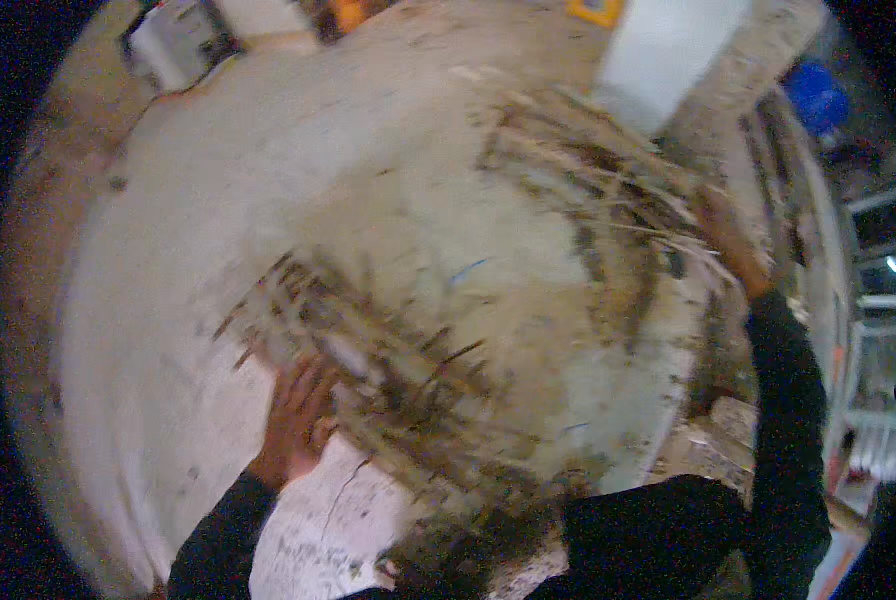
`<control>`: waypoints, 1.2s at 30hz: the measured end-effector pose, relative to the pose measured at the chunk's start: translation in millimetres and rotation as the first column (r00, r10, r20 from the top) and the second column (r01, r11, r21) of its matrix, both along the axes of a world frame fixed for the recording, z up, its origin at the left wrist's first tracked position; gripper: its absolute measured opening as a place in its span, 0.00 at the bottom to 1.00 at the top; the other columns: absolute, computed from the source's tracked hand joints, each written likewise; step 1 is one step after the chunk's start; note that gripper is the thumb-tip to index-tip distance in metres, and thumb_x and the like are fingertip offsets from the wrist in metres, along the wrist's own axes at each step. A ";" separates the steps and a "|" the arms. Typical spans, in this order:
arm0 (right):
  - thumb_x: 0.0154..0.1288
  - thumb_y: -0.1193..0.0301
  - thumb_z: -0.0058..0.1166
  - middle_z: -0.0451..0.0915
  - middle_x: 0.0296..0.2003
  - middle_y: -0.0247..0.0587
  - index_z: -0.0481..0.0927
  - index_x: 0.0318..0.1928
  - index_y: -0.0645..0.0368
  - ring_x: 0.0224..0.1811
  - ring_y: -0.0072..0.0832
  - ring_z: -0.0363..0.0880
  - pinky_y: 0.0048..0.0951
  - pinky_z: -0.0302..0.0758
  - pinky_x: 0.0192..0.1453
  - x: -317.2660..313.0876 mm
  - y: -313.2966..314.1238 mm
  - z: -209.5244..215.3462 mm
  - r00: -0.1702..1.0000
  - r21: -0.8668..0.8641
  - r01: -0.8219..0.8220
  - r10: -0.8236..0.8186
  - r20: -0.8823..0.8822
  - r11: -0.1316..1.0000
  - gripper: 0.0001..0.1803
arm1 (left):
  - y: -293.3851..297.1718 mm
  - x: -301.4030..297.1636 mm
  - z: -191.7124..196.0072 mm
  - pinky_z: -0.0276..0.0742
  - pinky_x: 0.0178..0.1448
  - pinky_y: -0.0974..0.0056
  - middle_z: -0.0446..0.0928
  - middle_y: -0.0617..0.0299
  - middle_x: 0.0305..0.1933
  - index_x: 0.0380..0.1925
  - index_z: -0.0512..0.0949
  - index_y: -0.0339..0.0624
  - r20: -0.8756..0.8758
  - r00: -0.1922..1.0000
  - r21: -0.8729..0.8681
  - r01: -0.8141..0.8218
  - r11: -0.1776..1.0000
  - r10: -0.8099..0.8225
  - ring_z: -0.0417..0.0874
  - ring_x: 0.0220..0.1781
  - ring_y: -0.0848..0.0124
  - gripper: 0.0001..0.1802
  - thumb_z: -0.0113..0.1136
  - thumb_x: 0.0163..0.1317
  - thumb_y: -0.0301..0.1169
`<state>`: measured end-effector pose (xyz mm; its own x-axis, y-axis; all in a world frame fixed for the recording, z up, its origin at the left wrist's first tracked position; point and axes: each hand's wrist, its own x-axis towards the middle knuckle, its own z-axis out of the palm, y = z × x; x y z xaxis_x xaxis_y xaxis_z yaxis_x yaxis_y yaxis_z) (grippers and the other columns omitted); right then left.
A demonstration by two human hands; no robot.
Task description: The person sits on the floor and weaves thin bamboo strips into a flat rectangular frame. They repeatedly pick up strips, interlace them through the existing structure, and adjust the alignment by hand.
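A large pale round table fills the view, blurred by motion. A long heap of straw-like stalks and brown debris lies across its near side. My left hand, fingers spread, rests flat on the near-left end of that heap. A second heap of stalks lies at the far right. My right hand, on a dark-sleeved arm reaching up the right side, is at the edge of that heap; its fingers are hidden among the stalks. Whether it grips any I cannot tell.
A white upright panel stands at the back right of the table. A white box-like object sits on the floor at the far left. A blue object and white shelving are at the right.
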<state>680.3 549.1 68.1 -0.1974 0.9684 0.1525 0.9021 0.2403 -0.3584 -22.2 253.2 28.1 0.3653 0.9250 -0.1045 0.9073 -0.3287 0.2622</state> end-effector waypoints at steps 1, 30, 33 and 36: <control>0.76 0.61 0.56 0.83 0.47 0.45 0.79 0.56 0.62 0.45 0.35 0.83 0.39 0.82 0.48 -8.8 -7.6 2.4 0.974 -0.100 0.026 -0.047 -0.223 0.995 0.18 | 0.1 0.4 -2.4 0.43 0.84 0.36 0.56 0.48 0.83 0.77 0.61 0.43 0.025 1.000 0.015 -0.004 1.000 0.004 0.51 0.85 0.46 0.37 0.54 0.73 0.45; 0.63 0.73 0.51 0.80 0.52 0.70 0.74 0.61 0.78 0.39 0.60 0.85 0.59 0.83 0.40 -467.7 -202.4 -57.2 0.696 0.169 -0.639 0.658 -0.288 0.750 0.27 | 51.2 8.4 -5.4 0.60 0.80 0.45 0.65 0.40 0.74 0.73 0.64 0.44 0.183 0.983 0.230 -0.031 0.973 -0.012 0.64 0.76 0.40 0.35 0.62 0.68 0.38; 0.69 0.66 0.52 0.81 0.53 0.62 0.80 0.55 0.66 0.53 0.57 0.80 0.59 0.76 0.54 -469.5 -192.3 -56.7 0.722 -0.288 -0.684 0.680 -0.131 0.670 0.20 | 87.8 16.2 -24.1 0.52 0.83 0.43 0.62 0.46 0.79 0.69 0.72 0.43 -0.160 0.950 0.427 0.313 0.848 -0.270 0.60 0.80 0.42 0.27 0.55 0.73 0.40; 0.71 0.63 0.52 0.83 0.45 0.58 0.84 0.45 0.63 0.48 0.55 0.80 0.57 0.76 0.50 -466.3 -184.6 -68.9 0.563 -0.175 -0.807 0.824 0.057 0.564 0.16 | 105.2 20.1 -42.8 0.55 0.82 0.43 0.73 0.44 0.70 0.65 0.76 0.37 -0.045 0.981 0.210 0.193 0.958 -0.188 0.66 0.77 0.45 0.28 0.52 0.75 0.46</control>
